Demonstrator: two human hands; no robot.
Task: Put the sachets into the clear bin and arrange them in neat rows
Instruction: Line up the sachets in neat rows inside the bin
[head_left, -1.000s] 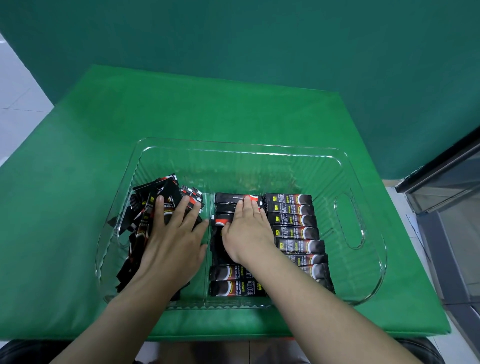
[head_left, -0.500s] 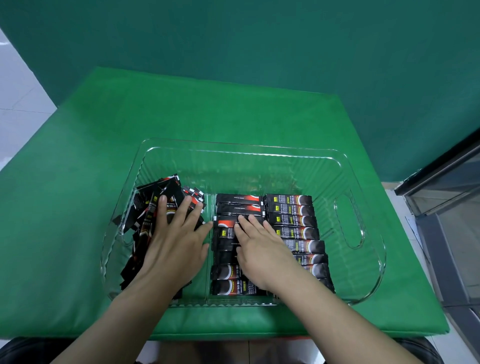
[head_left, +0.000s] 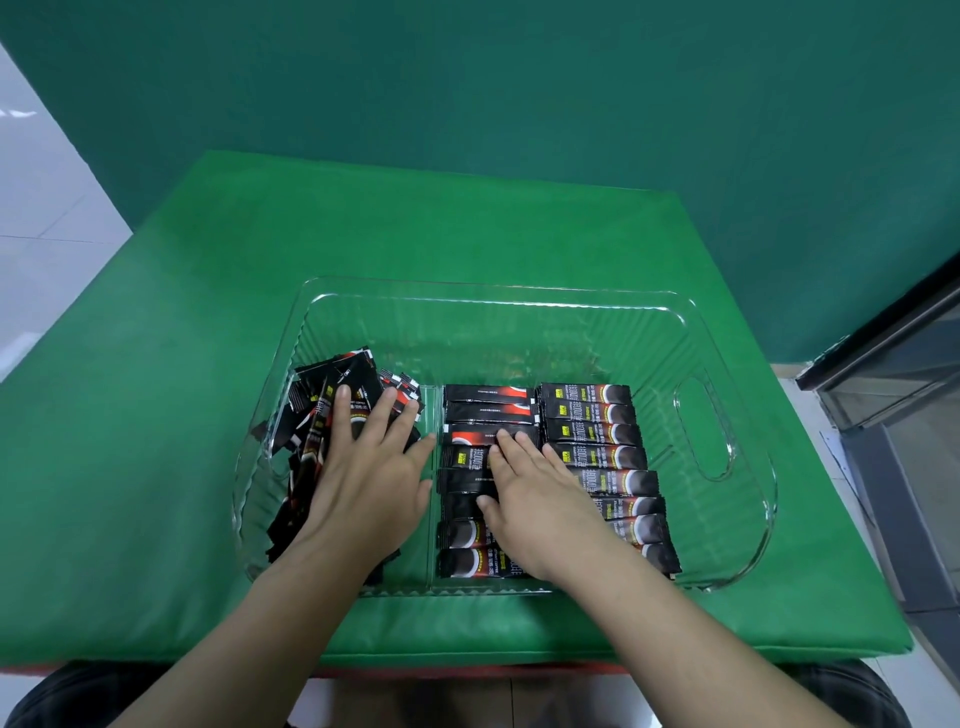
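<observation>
A clear plastic bin (head_left: 748, 519) sits on the green table. Black sachets lie inside it. At the right, a neat row of sachets (head_left: 597, 431) runs front to back. A second row (head_left: 485, 410) lies beside it in the middle. A loose heap of sachets (head_left: 322, 410) fills the bin's left part. My left hand (head_left: 363, 483) rests flat on that heap, fingers spread. Flat on the middle row lies my right hand (head_left: 535, 499), its straight fingers pressing the sachets. Neither hand holds anything.
The green padded table (head_left: 467, 234) extends behind and around the bin. A green wall rises at the back. A dark glass cabinet (head_left: 904, 395) stands at the right edge. White floor tiles show at the left.
My right hand has slid back toward me along the middle row, uncovering the far sachets. My left hand has stayed on the heap.
</observation>
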